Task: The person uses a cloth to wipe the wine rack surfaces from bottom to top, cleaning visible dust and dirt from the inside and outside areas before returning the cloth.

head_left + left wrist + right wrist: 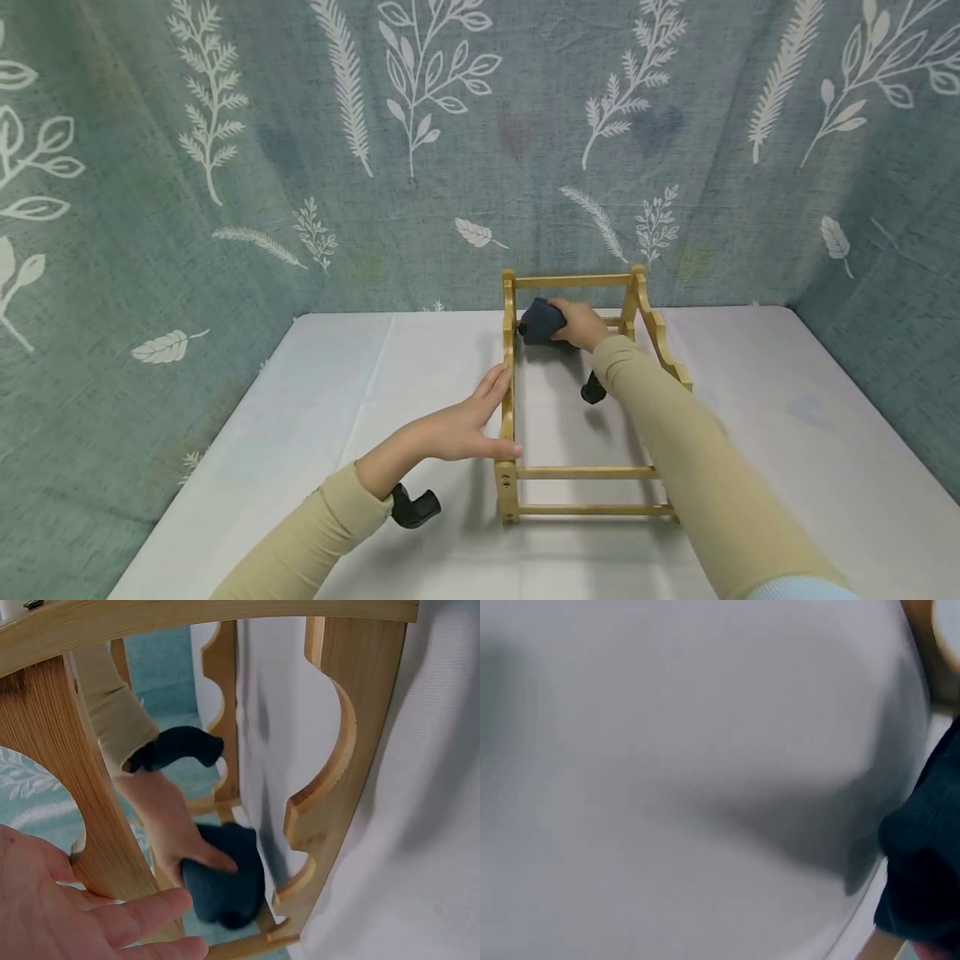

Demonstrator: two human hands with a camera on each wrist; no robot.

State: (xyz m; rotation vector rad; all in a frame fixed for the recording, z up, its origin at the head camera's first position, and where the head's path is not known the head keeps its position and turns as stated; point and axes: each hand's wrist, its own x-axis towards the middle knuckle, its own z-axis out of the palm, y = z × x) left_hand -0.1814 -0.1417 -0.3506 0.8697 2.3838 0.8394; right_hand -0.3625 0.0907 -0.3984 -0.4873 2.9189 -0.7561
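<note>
A wooden rack [585,472] with scalloped side boards stands on the white-covered table. My right hand [582,325] reaches inside its far end and grips a bundled dark blue cloth [540,323]. The left wrist view shows that thumb pressed across the cloth [225,881], close by the scalloped board [337,765]. At the right edge of the right wrist view, part of the cloth [930,847] hangs over the white surface. My left hand [468,425] lies along the rack's left side, thumb and fingers spread and extended.
Green curtain fabric [420,217] with white leaf prints hangs behind the table and at both sides. A black wrist camera mount [415,507] juts out below my left wrist, and another black mount [593,389] below my right, inside the rack frame.
</note>
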